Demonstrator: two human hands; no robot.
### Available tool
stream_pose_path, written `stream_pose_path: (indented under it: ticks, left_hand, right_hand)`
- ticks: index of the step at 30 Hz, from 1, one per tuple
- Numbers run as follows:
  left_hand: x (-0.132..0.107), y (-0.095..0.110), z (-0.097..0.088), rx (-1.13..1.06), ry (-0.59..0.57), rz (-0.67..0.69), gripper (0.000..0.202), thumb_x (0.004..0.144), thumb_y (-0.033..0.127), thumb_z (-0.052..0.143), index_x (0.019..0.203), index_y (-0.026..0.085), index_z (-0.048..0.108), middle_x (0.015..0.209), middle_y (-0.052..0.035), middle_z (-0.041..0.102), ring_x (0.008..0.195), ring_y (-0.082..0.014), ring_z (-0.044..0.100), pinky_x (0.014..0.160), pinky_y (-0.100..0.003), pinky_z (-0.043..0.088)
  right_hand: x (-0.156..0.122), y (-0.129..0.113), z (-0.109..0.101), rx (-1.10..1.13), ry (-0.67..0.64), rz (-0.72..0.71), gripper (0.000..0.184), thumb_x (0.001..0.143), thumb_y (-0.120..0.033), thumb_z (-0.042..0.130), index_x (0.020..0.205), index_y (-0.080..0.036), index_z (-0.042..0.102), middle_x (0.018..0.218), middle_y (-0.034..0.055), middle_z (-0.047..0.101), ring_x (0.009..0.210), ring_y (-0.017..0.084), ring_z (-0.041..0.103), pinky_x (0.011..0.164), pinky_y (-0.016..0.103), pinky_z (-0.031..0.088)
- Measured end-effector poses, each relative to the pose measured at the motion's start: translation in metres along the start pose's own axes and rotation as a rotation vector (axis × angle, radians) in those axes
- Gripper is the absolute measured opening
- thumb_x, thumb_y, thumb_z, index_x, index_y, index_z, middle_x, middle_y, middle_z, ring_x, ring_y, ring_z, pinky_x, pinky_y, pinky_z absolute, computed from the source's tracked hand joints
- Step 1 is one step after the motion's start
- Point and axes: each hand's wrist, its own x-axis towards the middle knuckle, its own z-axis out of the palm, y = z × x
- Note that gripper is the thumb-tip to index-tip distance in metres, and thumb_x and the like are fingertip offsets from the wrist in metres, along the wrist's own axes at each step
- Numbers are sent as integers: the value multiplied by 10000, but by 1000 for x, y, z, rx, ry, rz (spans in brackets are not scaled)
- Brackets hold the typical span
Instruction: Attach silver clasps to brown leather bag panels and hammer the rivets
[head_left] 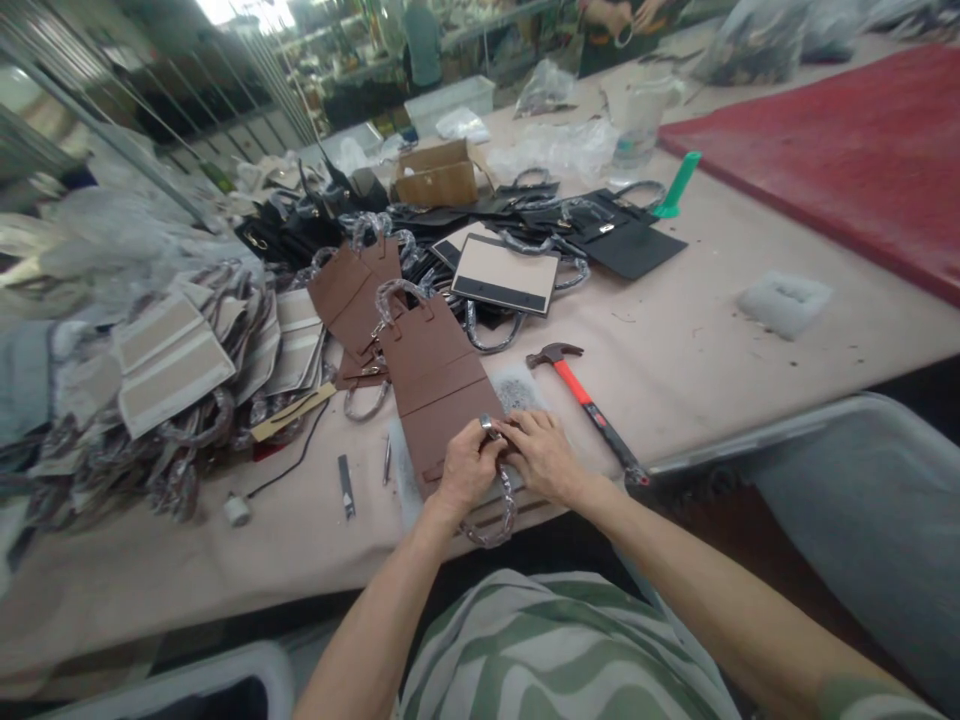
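Note:
A brown flat handbag piece (439, 365) lies on the table in front of me, with plastic-wrapped handles at both ends. My left hand (469, 462) is closed at its near end, thumb and fingers pinched on the edge by the handle (495, 525). My right hand (546, 458) meets it there, its fingers bent and closed on the same end. A shiny metal piece (486, 424) shows at the left fingertips; I cannot tell whether it is a fitting or a ring. Under the bag lies a pale pad (519, 388). A claw hammer (589, 405) rests to the right.
Left of the bag lie a cutter blade (346, 487) and a thin metal tool (387, 460). Piles of beige bag pieces (176, 365) and black bags (630, 240) stand behind. A green holder (679, 185), a foam block (785, 305) and a red board (847, 150) are farther right.

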Motion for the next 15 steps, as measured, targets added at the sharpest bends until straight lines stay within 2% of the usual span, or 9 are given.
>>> stream_pose_path:
  ticks: [1,4,6,7,10,13,15]
  left_hand:
    - [2,1,-1,-80,59,-54,85,869,245,613,904,191,669,981,-58,728,946,-199,688,927,-346,545]
    - [11,4,-13,-380,341,-226,258,865,420,645,951,177,645,1002,-73,722,897,-196,713,809,-345,592]
    - [17,5,-34,-481,456,-265,355,832,491,681,975,169,632,1022,-80,715,890,-194,719,747,-319,598]
    - [18,4,-48,-474,473,-262,384,811,507,701,972,164,633,1015,-79,716,882,-192,718,735,-308,596]
    - [10,-7,-97,-253,479,-296,392,782,510,702,939,153,658,895,-61,724,791,-189,705,715,-297,579]
    - [-15,-25,-147,208,458,-435,275,787,446,646,789,172,658,728,-39,696,713,-207,677,679,-292,529]
    - [-36,-35,-175,541,426,-567,268,789,423,620,640,202,591,610,-28,640,666,-222,645,635,-290,481]
  right_hand:
    - [-1,-2,5,-11,3,20,375,959,-268,582,1324,-186,580,1327,130,577,1194,282,486,1036,435,358]
    - [-1,-3,10,-24,-6,55,390,935,-271,628,1314,-188,594,1352,125,569,1210,285,475,1044,434,352]
    - [0,-3,7,-24,-14,66,379,922,-254,640,1294,-189,609,1340,120,580,1197,286,485,1033,431,358]
    - [2,-3,5,-23,-17,71,372,919,-250,642,1286,-190,614,1332,119,584,1188,286,491,1025,430,362]
    - [6,-3,0,-17,-25,74,321,919,-251,637,1236,-195,640,1311,124,591,1178,290,497,1005,433,362]
    - [9,-4,-1,-24,-40,47,257,933,-253,613,1180,-204,665,1274,120,602,1149,288,499,983,432,352]
    - [10,-4,0,-53,-40,31,237,942,-254,596,1160,-206,676,1253,119,605,1122,286,498,966,426,345]
